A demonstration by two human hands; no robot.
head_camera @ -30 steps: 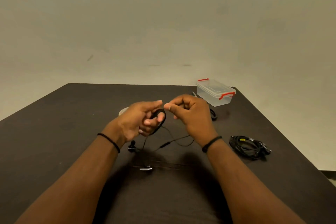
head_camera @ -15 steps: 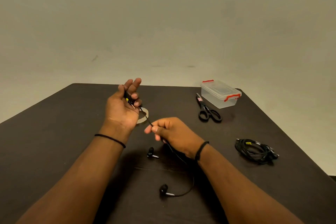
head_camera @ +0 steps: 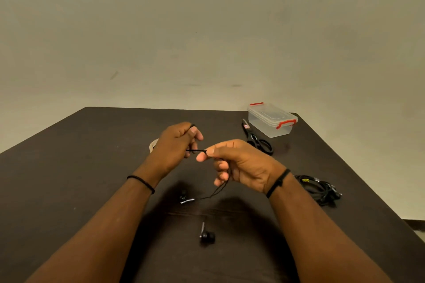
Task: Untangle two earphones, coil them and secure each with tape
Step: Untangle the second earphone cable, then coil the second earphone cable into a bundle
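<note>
Above the dark table, my left hand grips the black earphone cable, fingers curled round it. My right hand pinches the same cable between thumb and forefinger, a short way to the right. A short taut stretch runs between the two hands. From my right hand the cable drops to the table, where one earbud lies by a silver stem and a second earbud lies nearer to me. A second earphone, bundled and black, lies at the right. The tape roll peeks out behind my left hand.
Black scissors lie at the back right, beside a clear plastic box with red clips. The table's right edge runs close to the bundled earphone. A plain wall stands behind the table.
My left hand has come down and curled from an open palm into a grip on the cable. My right hand has risen toward it, and the earbuds have shifted on the table.
</note>
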